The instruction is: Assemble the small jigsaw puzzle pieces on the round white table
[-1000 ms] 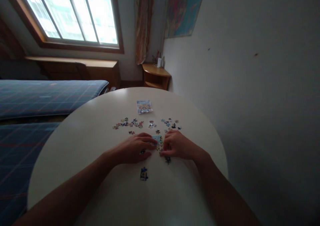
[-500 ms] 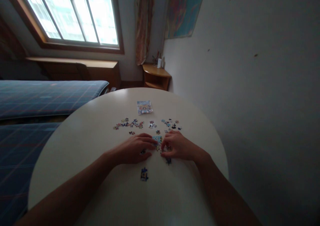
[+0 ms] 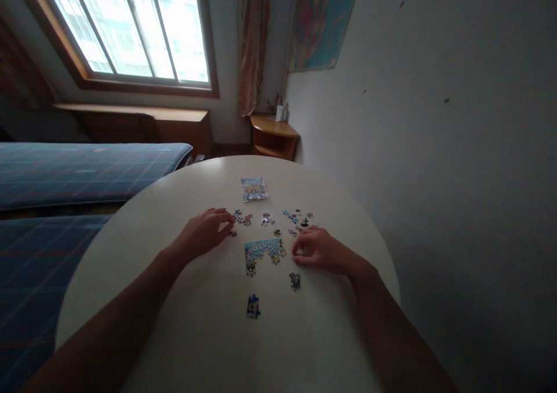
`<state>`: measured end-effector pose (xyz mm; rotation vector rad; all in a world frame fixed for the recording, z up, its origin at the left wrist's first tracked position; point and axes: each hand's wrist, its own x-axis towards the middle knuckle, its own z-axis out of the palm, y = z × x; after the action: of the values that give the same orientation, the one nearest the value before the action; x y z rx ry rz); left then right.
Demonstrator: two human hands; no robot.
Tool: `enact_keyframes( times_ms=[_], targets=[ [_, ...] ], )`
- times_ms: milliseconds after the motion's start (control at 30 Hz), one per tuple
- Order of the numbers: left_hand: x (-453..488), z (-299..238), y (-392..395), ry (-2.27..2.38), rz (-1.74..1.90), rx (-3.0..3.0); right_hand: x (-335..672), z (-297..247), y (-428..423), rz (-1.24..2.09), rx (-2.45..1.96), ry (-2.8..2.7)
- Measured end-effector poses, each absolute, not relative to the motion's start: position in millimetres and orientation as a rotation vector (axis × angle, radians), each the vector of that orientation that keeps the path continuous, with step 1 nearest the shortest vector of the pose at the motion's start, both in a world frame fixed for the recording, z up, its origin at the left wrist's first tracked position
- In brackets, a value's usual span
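Note:
My left hand (image 3: 204,233) is at the left end of the loose jigsaw pieces (image 3: 243,219), its thumb and fingers a little apart and partly covering some of them. My right hand (image 3: 322,251) hovers just right of the joined puzzle section (image 3: 256,247), thumb and forefinger pinched on what looks like a puzzle piece, mostly hidden by the fingers. The joined section has a light blue top with lettering and a side running down on the left. Below my right hand lies a small dark cluster of pieces (image 3: 295,281). Nearer to me is another dark joined bit (image 3: 253,306).
All this lies on a round white table (image 3: 200,329). A printed picture sheet (image 3: 254,189) is towards the far side, and more loose pieces (image 3: 298,214) are at the right. A plaid mattress (image 3: 87,172) stands to the left; a wall (image 3: 456,178) is on the right.
My left hand has moved left and away from the joined section to the loose pieces, uncovering its left side. My right hand has shifted slightly right, off the section's edge.

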<state>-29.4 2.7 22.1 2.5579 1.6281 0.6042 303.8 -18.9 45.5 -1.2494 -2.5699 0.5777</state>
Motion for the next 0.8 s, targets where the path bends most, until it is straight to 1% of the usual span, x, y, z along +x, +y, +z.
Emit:
enact_keyframes(
  times_ms=[133,333,500,633,800],
  targets=[
    [-42,17,11,1.84,0.534,2.452,315,42,-13,0.613,-1.328,-2.476],
    [-38,15,13,1.893,0.54,2.403,321,30,-4,0.594,-1.392,-2.376],
    [-19,10,6,1.749,0.644,2.504,315,27,-3,0.588,-1.41,-2.317],
    [-4,4,0,1.512,0.695,2.633,312,26,-3,0.535,-1.416,-2.303],
    [2,0,-1,1.379,0.624,2.718,313,24,-1,0.429,-1.341,-2.35]
  ],
)
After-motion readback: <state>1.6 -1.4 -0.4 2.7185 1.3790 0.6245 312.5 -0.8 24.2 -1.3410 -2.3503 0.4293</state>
